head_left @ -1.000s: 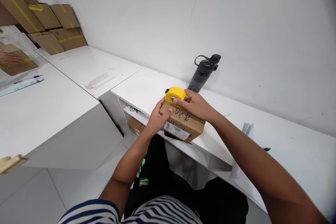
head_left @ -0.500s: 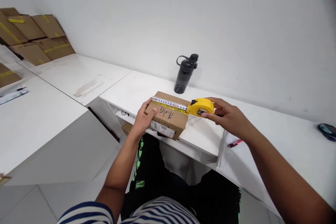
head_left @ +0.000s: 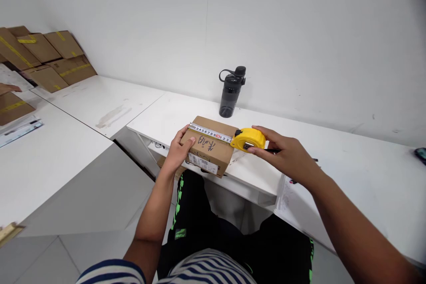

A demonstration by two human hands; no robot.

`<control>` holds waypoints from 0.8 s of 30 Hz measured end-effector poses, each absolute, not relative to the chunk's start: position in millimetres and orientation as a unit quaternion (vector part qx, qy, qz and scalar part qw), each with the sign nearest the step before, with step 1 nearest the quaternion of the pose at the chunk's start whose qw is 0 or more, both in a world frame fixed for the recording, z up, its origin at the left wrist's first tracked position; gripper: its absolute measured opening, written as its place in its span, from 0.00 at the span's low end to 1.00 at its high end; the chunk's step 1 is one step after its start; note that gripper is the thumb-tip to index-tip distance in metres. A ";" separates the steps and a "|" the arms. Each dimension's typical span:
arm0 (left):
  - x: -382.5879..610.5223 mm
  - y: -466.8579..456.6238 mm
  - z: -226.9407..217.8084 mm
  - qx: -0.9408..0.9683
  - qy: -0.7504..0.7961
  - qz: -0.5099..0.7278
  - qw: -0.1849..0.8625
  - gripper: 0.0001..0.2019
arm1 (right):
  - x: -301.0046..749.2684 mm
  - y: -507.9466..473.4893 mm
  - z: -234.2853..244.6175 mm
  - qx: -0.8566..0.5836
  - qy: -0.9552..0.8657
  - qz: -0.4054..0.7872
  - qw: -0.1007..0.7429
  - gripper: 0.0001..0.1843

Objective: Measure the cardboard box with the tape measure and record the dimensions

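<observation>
A small cardboard box (head_left: 216, 154) with handwriting on top and a white label on its near side rests at the front edge of the white desk (head_left: 186, 104). My left hand (head_left: 179, 147) grips its left end, thumb on top, by the metal tip of the tape. Fingers of my right hand (head_left: 282, 148) are closed round a yellow tape measure (head_left: 249, 139) at the box's right end. The drawn-out blade (head_left: 211, 134) lies across the top of the box. A dark thin stick, perhaps a pen, shows under my right fingers.
Behind the box stands a dark water bottle (head_left: 230, 93) against the wall. Paper sheets (head_left: 293, 199) lie right of the box, and a dark object (head_left: 421, 154) sits at the far right. Cardboard boxes (head_left: 65, 69) are stacked back left, near another person's hand (head_left: 8, 88).
The tape measure and my right hand have shifted slightly left in view, as has the bottle. Another person's hand has come into view at the left edge.
</observation>
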State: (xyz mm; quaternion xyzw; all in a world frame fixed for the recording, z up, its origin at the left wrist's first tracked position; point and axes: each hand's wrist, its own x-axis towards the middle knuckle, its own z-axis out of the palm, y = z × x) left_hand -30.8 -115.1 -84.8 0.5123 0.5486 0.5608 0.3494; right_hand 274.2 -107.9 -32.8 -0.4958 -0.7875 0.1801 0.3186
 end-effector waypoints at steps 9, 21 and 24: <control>-31.6 -115.4 -87.4 0.508 0.541 0.564 0.361 0.31 | 284.3 -107.4 -31.6 -0.504 -0.805 0.143 0.280 0.37; -31.5 -115.5 -86.8 0.511 0.534 0.567 0.363 0.30 | 286.7 -112.1 -32.9 -0.509 -0.804 0.157 0.265 0.35; -30.9 -115.6 -86.1 0.509 0.536 0.568 0.363 0.30 | 286.3 -112.1 -33.9 -0.513 -0.802 0.158 0.263 0.35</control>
